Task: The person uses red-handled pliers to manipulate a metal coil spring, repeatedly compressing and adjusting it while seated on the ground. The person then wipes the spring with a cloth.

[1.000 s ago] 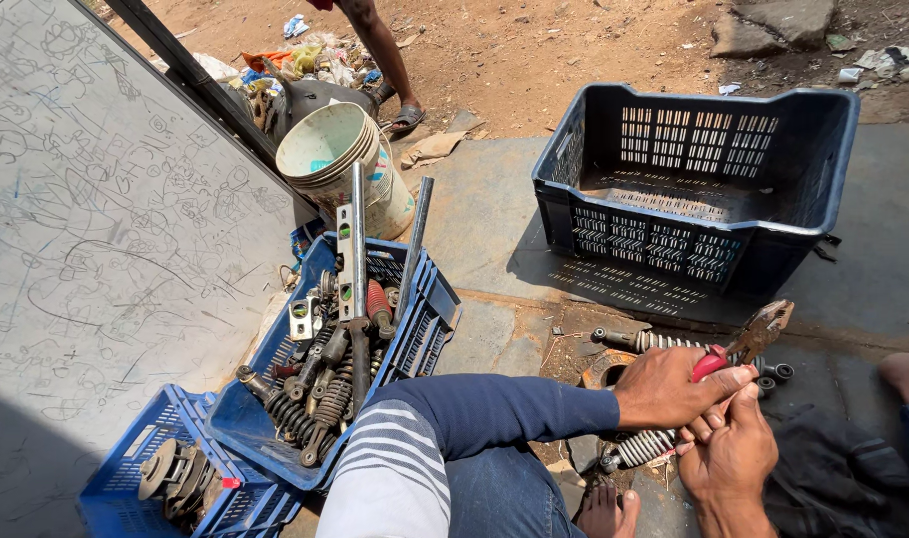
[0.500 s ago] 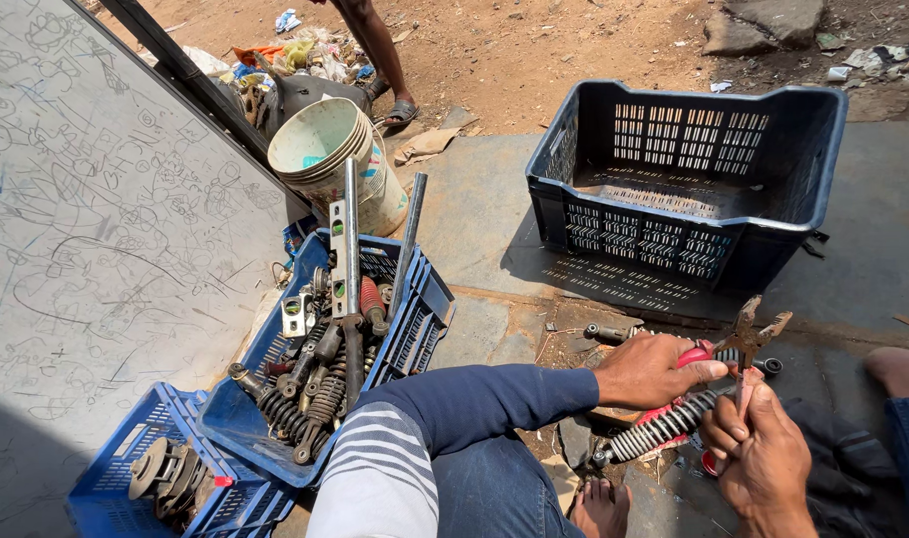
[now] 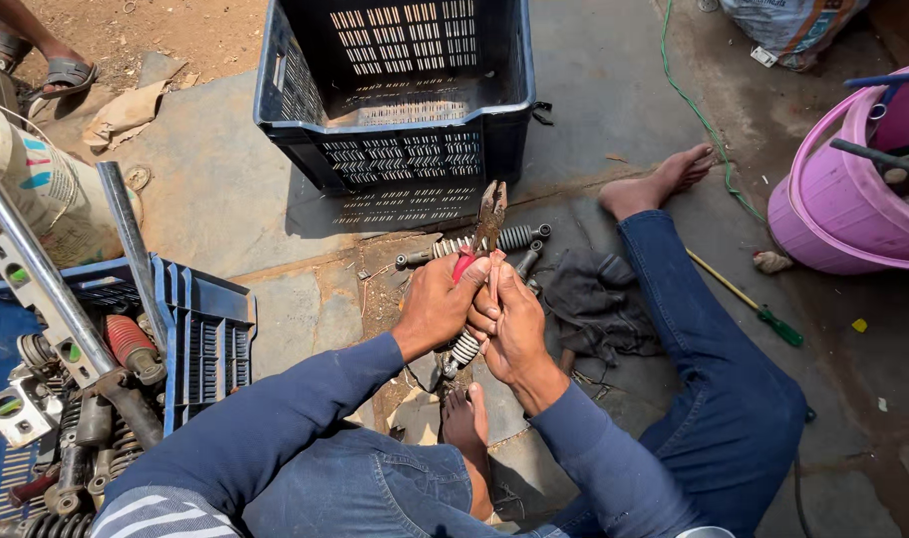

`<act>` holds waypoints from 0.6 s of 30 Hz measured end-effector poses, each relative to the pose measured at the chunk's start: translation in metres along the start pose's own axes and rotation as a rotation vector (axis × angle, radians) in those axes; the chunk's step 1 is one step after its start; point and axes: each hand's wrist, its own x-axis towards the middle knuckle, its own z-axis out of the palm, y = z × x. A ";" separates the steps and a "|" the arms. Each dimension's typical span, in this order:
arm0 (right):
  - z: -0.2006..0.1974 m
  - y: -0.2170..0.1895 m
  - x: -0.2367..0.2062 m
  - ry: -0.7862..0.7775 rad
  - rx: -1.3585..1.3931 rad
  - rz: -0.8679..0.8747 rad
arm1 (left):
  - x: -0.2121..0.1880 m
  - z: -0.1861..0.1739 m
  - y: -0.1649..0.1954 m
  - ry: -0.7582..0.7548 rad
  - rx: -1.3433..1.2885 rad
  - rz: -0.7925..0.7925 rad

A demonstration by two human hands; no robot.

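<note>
Your left hand (image 3: pixel 437 304) and right hand (image 3: pixel 509 324) both grip tight around the rusty red-handled pliers (image 3: pixel 486 227), above the coiled metal shock absorber (image 3: pixel 466 347).

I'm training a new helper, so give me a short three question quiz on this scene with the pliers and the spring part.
1. True or false: both hands grip the red-handled metal pliers.
2. Which container stands straight beyond the pliers? A. round pink plastic tub B. dark blue slotted plastic crate C. pale paint bucket
3. Fill in: the yellow-shafted, green-handled screwdriver lies on the ____.

Key:
1. True: left hand and right hand close around the handles.
2. B
3. Ground, right of the outstretched leg.
</note>
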 end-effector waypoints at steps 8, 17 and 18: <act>-0.017 -0.052 -0.005 -0.073 -0.229 0.142 | 0.008 -0.014 0.011 -0.160 0.150 -0.015; -0.003 0.007 0.003 0.117 0.109 -0.104 | -0.007 0.014 0.054 -0.049 -0.190 -0.226; -0.002 0.010 0.003 0.159 0.088 -0.124 | -0.008 0.016 0.054 -0.006 -0.113 -0.139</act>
